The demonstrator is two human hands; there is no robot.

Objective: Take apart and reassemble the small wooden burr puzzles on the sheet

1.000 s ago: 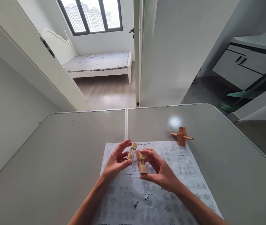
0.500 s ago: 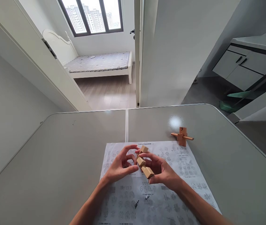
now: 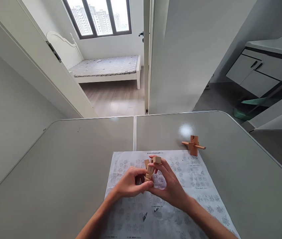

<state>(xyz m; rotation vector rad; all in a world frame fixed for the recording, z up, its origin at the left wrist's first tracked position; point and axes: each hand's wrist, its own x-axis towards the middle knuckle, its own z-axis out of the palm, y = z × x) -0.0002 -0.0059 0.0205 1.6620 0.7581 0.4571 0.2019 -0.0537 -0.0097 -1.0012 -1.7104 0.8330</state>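
Note:
Light wooden puzzle pieces (image 3: 150,169), notched and fitted against one another, are held up between both hands above a printed sheet (image 3: 180,212). My left hand (image 3: 133,182) pinches their lower left part between thumb and fingers. From the other side my right hand (image 3: 169,181) grips them, its fingers over the top and its thumb near the bottom. The fingers hide part of the pieces, so how they join cannot be made out. Beyond the right hand, an assembled reddish wooden puzzle (image 3: 193,145) in a cross shape stands at the sheet's top right corner.
The grey table (image 3: 56,172) has a pale seam (image 3: 134,132) running away from me. Past its far edge are a doorway with a bed (image 3: 106,66) and a white wall (image 3: 188,56). A cabinet (image 3: 260,69) stands off to the right.
The wooden pieces have been turned from a slanting line to a more upright pose. My left fingers have closed onto them, and my right hand has shifted its grip.

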